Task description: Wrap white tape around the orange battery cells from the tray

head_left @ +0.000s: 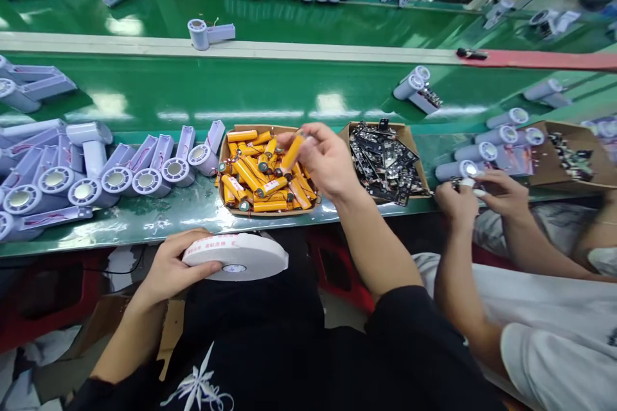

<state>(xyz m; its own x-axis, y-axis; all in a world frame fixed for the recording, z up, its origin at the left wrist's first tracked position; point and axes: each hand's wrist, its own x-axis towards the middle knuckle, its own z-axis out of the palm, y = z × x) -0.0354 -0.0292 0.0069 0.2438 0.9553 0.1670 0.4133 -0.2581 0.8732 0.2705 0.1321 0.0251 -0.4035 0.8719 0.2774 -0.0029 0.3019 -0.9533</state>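
The right hand [328, 157] pinches one orange battery cell [292, 153] between thumb and fingertips, the fingers closed narrowly around its upper end, so the cell hangs tilted just above the cardboard box [250, 129] heaped with more of the same cells. These carry white bands with red print that is too small to read. Below and to the left of this grip, over the lap, the left hand [168, 270] is wrapped around a white tape roll [241, 255], thumb under its edge. The roll's face bears a line of red characters, which are not legible. To the right of the held cell stands a second carton of black circuit boards [385, 160]. To the left, lavender fan housings [116, 176] lie in rows on the green bench [183, 212]. Farther right, a co-worker's hands [457, 202] are closed on a small part.
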